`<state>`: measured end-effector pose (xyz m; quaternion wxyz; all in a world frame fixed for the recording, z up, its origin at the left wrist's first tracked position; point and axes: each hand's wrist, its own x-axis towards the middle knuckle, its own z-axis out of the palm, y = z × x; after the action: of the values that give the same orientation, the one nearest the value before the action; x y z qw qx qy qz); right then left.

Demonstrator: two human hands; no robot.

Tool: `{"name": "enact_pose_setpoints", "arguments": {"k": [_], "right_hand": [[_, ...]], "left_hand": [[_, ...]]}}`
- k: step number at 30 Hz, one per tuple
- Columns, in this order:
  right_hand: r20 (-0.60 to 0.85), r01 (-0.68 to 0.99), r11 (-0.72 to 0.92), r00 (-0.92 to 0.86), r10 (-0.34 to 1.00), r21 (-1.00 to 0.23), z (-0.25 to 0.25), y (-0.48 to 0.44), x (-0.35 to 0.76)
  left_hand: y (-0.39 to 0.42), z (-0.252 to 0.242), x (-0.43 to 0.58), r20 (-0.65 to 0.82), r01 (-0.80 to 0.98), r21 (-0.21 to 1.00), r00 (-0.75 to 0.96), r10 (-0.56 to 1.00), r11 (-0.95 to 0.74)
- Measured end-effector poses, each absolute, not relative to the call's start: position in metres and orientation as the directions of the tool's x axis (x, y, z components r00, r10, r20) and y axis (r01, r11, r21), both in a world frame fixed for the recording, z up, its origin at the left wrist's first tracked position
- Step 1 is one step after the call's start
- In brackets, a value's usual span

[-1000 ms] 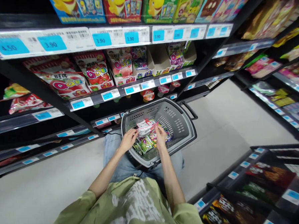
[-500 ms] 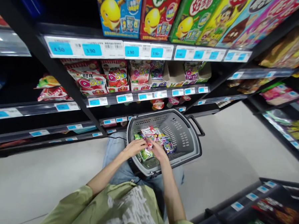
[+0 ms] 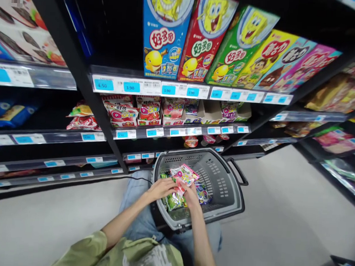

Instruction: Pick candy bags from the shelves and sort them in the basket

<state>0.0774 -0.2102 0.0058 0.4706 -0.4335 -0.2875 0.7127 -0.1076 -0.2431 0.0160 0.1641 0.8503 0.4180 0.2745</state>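
A grey plastic shopping basket (image 3: 222, 185) rests on my lap and holds several small candy packets (image 3: 202, 193). Both hands are inside it at its near left side. My left hand (image 3: 161, 187) and my right hand (image 3: 190, 194) are closed together on a pink and white candy packet (image 3: 183, 175), lifted slightly above the pile. A green packet (image 3: 173, 201) lies just under my hands.
Black store shelves with blue price tags (image 3: 131, 87) stand ahead. The top shelf carries tall cartoon snack boxes (image 3: 165, 33), the one below pink candy bags (image 3: 123, 114). More shelving runs along the right side (image 3: 338, 137). Pale floor (image 3: 280, 210) spreads around me.
My view has tilted upward, so higher shelves show. My hands came closer together and raised a pink packet out of the pile in the basket.
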Motion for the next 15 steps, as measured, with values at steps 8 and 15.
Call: {"name": "enact_pose_setpoints", "arguments": {"k": [8,15], "right_hand": [[-0.275,-0.536,-0.273,-0.078,0.958,-0.799,0.015,-0.204,0.085],[-0.219,-0.437,-0.228,-0.071,0.973,-0.87,0.025,-0.193,0.089]], "left_hand": [[-0.241,0.016,-0.103,0.25,0.717,0.538,0.367,0.896,-0.444],[-0.244,0.017,-0.1,0.183,0.739,0.553,0.343,0.921,-0.385]]}}
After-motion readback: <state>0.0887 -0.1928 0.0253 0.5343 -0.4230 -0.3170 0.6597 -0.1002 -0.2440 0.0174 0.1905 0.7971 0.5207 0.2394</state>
